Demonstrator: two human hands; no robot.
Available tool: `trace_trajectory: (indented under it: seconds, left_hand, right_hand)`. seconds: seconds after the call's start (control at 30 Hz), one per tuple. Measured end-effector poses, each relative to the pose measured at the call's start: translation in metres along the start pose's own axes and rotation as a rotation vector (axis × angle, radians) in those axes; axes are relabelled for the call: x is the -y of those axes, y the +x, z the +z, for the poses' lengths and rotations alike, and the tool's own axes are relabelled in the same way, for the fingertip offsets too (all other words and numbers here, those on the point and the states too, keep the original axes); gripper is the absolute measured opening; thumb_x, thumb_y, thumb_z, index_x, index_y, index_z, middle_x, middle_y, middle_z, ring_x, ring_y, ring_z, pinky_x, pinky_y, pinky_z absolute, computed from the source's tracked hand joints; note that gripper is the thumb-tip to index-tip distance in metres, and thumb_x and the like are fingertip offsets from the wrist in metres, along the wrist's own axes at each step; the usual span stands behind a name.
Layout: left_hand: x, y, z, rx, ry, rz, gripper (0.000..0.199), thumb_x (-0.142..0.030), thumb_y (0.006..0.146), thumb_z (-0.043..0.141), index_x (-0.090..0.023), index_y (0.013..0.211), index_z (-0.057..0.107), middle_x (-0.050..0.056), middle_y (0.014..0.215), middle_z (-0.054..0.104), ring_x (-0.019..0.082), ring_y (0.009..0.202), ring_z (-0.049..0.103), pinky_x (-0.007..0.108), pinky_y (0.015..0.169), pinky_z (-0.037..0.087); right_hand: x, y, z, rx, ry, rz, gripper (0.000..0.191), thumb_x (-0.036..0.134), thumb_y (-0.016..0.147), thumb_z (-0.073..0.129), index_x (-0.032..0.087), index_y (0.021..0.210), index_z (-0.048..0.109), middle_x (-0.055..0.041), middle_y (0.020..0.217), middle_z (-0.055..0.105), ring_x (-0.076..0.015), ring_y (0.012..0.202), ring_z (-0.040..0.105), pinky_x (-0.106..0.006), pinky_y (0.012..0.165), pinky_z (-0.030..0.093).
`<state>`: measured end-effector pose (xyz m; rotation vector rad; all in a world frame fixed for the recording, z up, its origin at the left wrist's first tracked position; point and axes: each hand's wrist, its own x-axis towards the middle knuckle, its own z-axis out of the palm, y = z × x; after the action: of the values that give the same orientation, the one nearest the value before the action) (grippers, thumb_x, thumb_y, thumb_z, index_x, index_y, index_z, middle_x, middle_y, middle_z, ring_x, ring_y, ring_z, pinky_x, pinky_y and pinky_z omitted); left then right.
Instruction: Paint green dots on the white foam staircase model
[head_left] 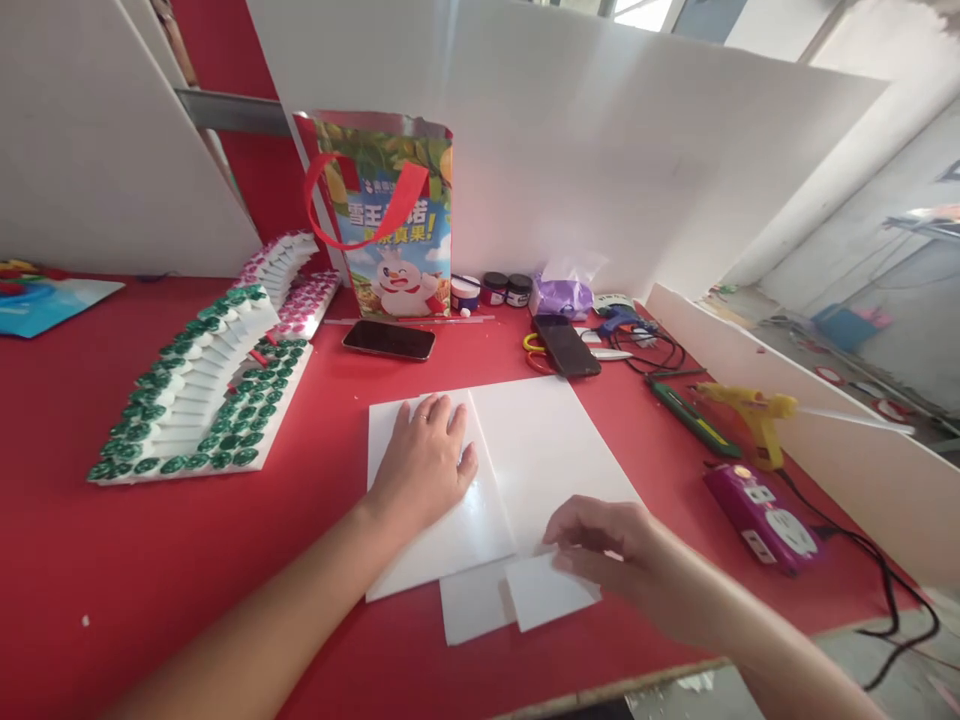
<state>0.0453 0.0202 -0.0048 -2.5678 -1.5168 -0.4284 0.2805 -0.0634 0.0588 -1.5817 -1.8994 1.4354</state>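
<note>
My left hand (431, 450) lies flat with its fingers spread on a white board (442, 545), pressing on its upper part. This board overlaps a larger white sheet (544, 440) on its right. My right hand (607, 545) is curled at the near edge of the larger sheet. Its thumb and fingertips pinch the upper right part of a small white rectangular card (544, 598). That card partly covers another pale piece (472, 605), which sticks out from under the board.
Stair-like models with green gems (180, 400) stand left. Behind are a printed bag (397, 230), a phone (388, 340), paint jars (495, 290) and a second phone (568, 345) over scissors. At right lie a green cutter (694, 415), yellow glue gun (754, 410) and purple box (761, 515) with cables.
</note>
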Motion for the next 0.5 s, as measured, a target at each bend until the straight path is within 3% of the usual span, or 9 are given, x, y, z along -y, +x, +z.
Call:
trace_trajectory:
  seconds: [0.17, 0.37, 0.43, 0.5]
  left_hand:
    - [0.001, 0.000, 0.000, -0.003, -0.005, 0.010, 0.042, -0.026, 0.097, 0.045, -0.007, 0.132, 0.059, 0.023, 0.123, 0.064, 0.037, 0.121, 0.057, 0.053, 0.101, 0.045]
    - [0.001, 0.000, -0.002, 0.020, -0.008, 0.008, 0.044, -0.027, 0.098, 0.043, -0.005, 0.132, 0.059, 0.024, 0.123, 0.063, 0.039, 0.122, 0.055, 0.054, 0.102, 0.044]
    - [0.001, 0.001, -0.002, 0.039, -0.008, 0.007, 0.045, -0.028, 0.098, 0.042, -0.004, 0.133, 0.058, 0.024, 0.122, 0.063, 0.039, 0.122, 0.055, 0.054, 0.101, 0.044]
    - [0.001, 0.001, -0.002, 0.045, -0.010, 0.001, 0.045, -0.029, 0.098, 0.042, -0.004, 0.133, 0.058, 0.024, 0.122, 0.063, 0.039, 0.121, 0.054, 0.055, 0.101, 0.043]
  right_hand:
    - [0.001, -0.005, 0.035, -0.164, -0.192, -0.101, 0.016, 0.027, 0.096, 0.058, 0.023, 0.082, 0.065, 0.0000, 0.078, 0.066, -0.0135, 0.068, 0.060, -0.023, 0.061, 0.047]
    - [-0.004, -0.017, 0.055, -0.426, -0.436, -0.340, 0.020, 0.037, 0.100, 0.056, 0.024, 0.114, 0.061, -0.0106, 0.111, 0.064, -0.0180, 0.078, 0.068, -0.030, 0.065, 0.059]
    - [-0.008, -0.023, 0.058, -0.434, -0.501, -0.384, 0.030, 0.044, 0.097, 0.060, 0.023, 0.119, 0.058, -0.0128, 0.114, 0.063, -0.0202, 0.082, 0.069, -0.031, 0.066, 0.061]
    - [-0.011, -0.028, 0.058, -0.399, -0.553, -0.440, 0.028, 0.043, 0.098, 0.059, 0.024, 0.118, 0.060, -0.0134, 0.115, 0.063, -0.0209, 0.085, 0.069, -0.031, 0.068, 0.062]
